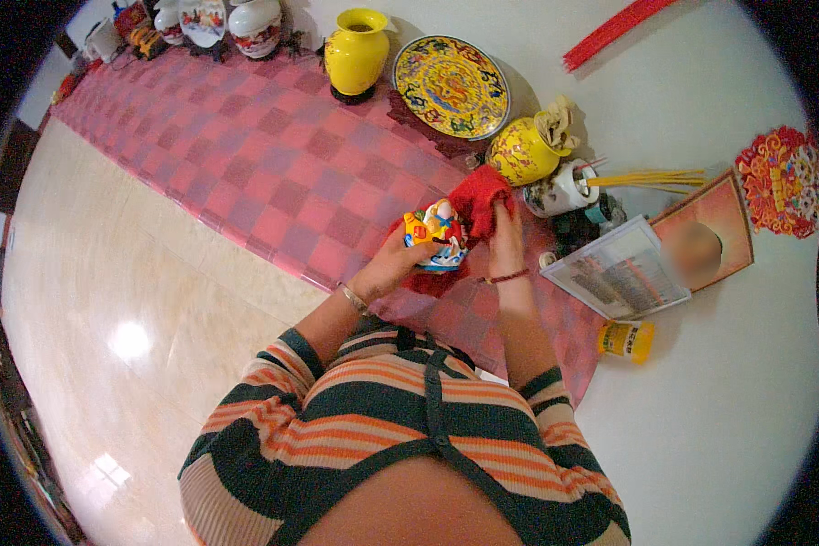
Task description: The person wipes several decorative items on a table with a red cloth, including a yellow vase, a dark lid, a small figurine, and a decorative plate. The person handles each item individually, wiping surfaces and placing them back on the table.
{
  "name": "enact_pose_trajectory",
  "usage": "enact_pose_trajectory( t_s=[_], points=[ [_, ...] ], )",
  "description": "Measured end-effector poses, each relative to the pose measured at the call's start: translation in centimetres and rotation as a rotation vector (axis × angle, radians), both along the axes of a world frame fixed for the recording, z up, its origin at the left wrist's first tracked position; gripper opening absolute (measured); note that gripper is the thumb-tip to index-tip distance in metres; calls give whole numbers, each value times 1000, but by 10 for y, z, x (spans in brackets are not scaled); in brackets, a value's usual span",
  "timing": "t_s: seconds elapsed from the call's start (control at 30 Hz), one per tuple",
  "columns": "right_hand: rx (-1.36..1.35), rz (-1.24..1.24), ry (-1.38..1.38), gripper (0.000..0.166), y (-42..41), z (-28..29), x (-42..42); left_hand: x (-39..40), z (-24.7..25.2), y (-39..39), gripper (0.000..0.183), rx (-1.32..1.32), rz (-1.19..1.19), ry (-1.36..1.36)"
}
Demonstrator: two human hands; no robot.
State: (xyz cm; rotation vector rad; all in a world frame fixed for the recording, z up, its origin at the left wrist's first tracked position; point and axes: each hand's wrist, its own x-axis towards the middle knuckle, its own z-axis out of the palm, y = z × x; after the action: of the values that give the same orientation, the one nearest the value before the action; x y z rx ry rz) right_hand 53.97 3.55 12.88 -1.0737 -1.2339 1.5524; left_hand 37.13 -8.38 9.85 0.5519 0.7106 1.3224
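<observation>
My left hand (390,265) grips a small painted figurine (443,235) in white, blue and yellow, held just in front of me. Bunched in my right hand (507,235) is a red cloth (481,198), close beside the figurine's right side. More red material lies beneath the figurine; whether it belongs to the same cloth I cannot tell. Below both hands runs a table with a pink and red checkered cover (300,160). Nearest to my right hand stand a yellow flowered vase (522,151) and a white pot (556,194) holding yellow sticks.
A yellow vase (356,58) and a decorated plate on edge (450,87) line the wall side. White painted vases (254,29) stand at the far left end. To the right are a framed picture (618,273), a portrait (730,225) and a yellow jar (626,341).
</observation>
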Motion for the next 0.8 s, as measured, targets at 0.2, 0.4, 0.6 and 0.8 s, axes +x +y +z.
enact_pose_trajectory(
  t_s=[0.2, 0.4, 0.6, 0.8],
  points=[
    [919, 485, -789, 52, -37, 51, -15, -19, -31, -6, 50, 308, 55, 371],
    [556, 311, -871, 36, -15, 34, -30, 2, 7, 9, 52, 299, 116, 500],
    [-266, 71, 135, 34, 25, 14, 13, -7, 25, 10, 42, 12, -82, -59],
    [-213, 328, 251, 51, -34, 44, 5, -17, 16, 22, 40, -17, 87, -401]
  ],
)
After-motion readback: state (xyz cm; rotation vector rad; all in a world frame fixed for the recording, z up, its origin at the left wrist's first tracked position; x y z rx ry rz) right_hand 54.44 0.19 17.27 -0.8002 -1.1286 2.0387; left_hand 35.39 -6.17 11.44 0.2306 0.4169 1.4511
